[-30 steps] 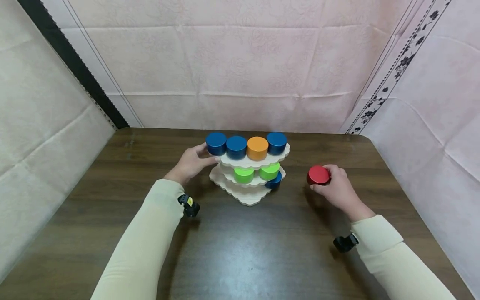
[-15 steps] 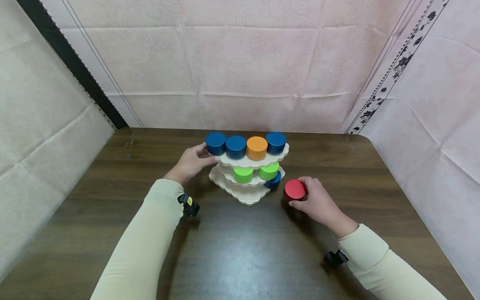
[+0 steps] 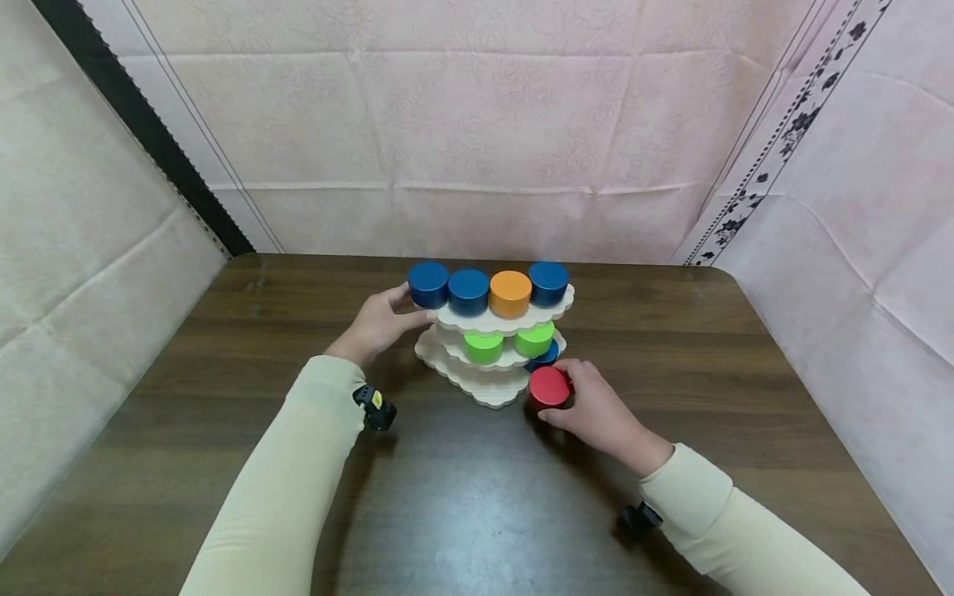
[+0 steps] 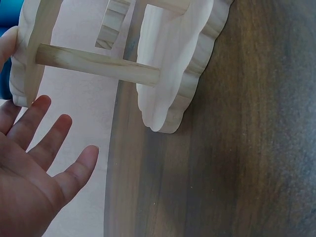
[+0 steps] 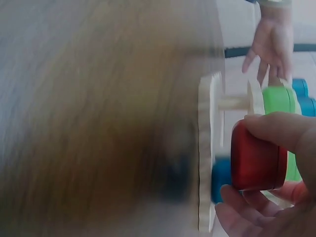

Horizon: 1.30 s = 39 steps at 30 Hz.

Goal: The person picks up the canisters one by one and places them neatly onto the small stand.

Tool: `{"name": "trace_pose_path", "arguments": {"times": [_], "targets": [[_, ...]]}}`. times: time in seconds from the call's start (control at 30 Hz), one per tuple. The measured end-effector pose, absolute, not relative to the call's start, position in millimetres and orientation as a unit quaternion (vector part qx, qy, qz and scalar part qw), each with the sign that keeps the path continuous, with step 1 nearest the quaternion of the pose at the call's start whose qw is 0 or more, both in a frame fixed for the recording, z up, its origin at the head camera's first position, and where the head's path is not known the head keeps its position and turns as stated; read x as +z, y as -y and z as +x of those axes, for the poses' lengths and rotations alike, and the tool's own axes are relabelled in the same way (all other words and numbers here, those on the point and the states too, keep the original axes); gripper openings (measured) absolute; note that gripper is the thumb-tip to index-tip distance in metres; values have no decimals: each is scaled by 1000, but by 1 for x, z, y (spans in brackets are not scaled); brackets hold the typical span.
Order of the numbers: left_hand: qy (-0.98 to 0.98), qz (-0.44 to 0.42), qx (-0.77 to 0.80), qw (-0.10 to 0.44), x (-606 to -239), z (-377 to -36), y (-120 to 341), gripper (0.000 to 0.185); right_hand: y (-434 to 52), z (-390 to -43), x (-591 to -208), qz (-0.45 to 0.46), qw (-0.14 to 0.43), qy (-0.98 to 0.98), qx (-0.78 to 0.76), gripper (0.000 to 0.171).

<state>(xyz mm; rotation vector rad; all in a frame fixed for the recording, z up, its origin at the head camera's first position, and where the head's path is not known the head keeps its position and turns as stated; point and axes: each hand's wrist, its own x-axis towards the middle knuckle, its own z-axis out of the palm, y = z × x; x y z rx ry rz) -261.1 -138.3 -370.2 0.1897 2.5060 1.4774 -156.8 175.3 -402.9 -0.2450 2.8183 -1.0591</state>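
I see a wooden stand (image 3: 488,364) of three scalloped shelves in the middle of the dark table (image 3: 462,497), and I place everything else from it. On its top shelf sit three blue pucks (image 3: 469,291) and an orange puck (image 3: 510,294) in a row; on the middle shelf sit two green pucks (image 3: 484,346); on the bottom shelf, at the stand's right side, a blue puck (image 3: 544,357) is half hidden. My right hand (image 3: 596,410) grasps a red puck (image 3: 549,387) with thumb and fingers curled round its side, just at the stand's front right corner, close against the bottom shelf's edge and right in front of that lower blue puck. The red puck stands with its flat face up and its short axis vertical. My left hand (image 3: 376,324) is at the stand's left side, its fingers straight and loose, fingertips at the edge of the top shelf beneath the leftmost blue puck. Pink cloth (image 3: 477,124) hangs behind the stand.
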Motion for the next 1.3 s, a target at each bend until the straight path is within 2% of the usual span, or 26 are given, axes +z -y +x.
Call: {"name": "trace_pose_path", "arguments": {"times": [0.3,0.93,1.3], "targets": [[-855,60,502,114,-371,-262,138,84,-153,-154,-408,-91,76,-932,-342,67],[-854,65,504,110,-372,-261,139,83,-133,-158,-410,-89,56,-938,-330,62],[-855,64,503,112,-372,-262,139,85,-128,-163,-413,-84,61,-939,-327,67]]}}
